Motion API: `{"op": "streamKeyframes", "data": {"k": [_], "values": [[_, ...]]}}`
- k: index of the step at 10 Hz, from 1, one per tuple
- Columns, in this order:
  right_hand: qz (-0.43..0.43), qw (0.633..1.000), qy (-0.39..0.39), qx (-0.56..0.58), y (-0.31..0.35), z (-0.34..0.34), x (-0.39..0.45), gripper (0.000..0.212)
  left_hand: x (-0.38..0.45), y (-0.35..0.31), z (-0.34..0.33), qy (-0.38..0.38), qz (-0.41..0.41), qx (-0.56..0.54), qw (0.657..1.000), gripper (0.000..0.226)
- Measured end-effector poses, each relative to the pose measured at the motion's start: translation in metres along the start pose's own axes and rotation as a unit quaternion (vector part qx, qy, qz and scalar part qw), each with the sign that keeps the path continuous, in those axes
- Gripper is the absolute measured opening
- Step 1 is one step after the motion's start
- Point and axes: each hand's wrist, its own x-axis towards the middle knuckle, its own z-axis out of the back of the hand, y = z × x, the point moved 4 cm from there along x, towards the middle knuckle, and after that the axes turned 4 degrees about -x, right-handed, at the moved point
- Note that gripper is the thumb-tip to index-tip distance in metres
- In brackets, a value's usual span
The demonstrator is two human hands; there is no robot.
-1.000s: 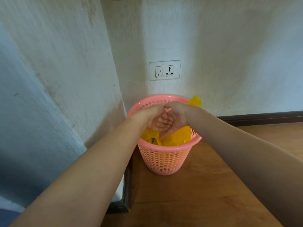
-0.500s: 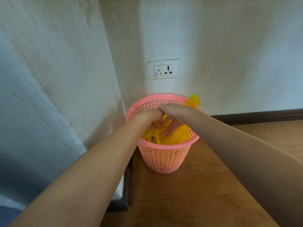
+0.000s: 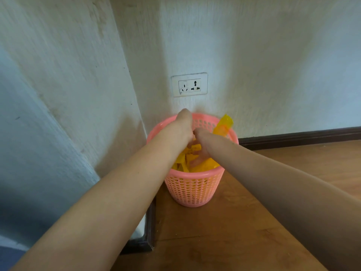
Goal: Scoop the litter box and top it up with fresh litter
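Both my arms are stretched out ahead and angled in, meeting at the middle of the view. Forearms bare, no sleeves showing. My left hand (image 3: 183, 128) sits higher, wrist bent so the back of the hand faces me and the fingers point down out of sight. My right hand (image 3: 202, 141) is just beside it, lower, wrist also dropped, fingers reaching down and partly visible below the wrist. The two hands look to be touching at the knuckles. I can't tell how either set of fingers is curled, or whether they grip anything.
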Motion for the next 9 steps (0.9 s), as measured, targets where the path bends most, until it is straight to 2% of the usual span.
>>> {"op": "streamKeyframes", "data": {"k": [1,2,3,4,5,6,7,8,9], "values": [[0.021,0.999,0.009,-0.041,0.004,0.006,-0.003,0.038,0.0,0.002,0.013,0.028,-0.033,0.082,0.996,0.026],[0.083,0.984,-0.04,-0.152,0.007,0.015,-0.006,0.024,0.007,0.001,0.023,0.033,-0.111,0.266,0.957,0.013],[0.159,0.964,-0.092,-0.191,0.015,0.023,-0.003,0.027,0.002,-0.005,0.024,0.022,-0.217,0.47,0.855,0.011],[0.182,0.958,-0.094,-0.202,0.02,0.029,-0.005,0.023,-0.003,-0.01,0.024,-0.005,-0.288,0.547,0.786,0.019],[0.263,0.905,-0.136,-0.305,0.028,0.032,-0.006,0.018,-0.008,-0.013,0.024,0.002,-0.293,0.549,0.782,0.021],[0.356,0.815,-0.186,-0.417,0.037,0.033,-0.017,0.032,-0.022,-0.02,0.024,-0.029,-0.336,0.568,0.751,0.021],[0.396,0.764,-0.201,-0.469,0.037,0.033,-0.03,0.031,-0.035,-0.018,0.027,-0.065,-0.401,0.569,0.715,0.028],[0.378,0.737,-0.195,-0.526,0.031,0.036,-0.039,0.026,-0.041,-0.011,0.032,-0.079,-0.421,0.558,0.711,0.034],[0.356,0.708,-0.202,-0.575,0.021,0.04,-0.048,0.047,-0.039,0.002,0.035,-0.079,-0.423,0.574,0.696,0.05]]}}
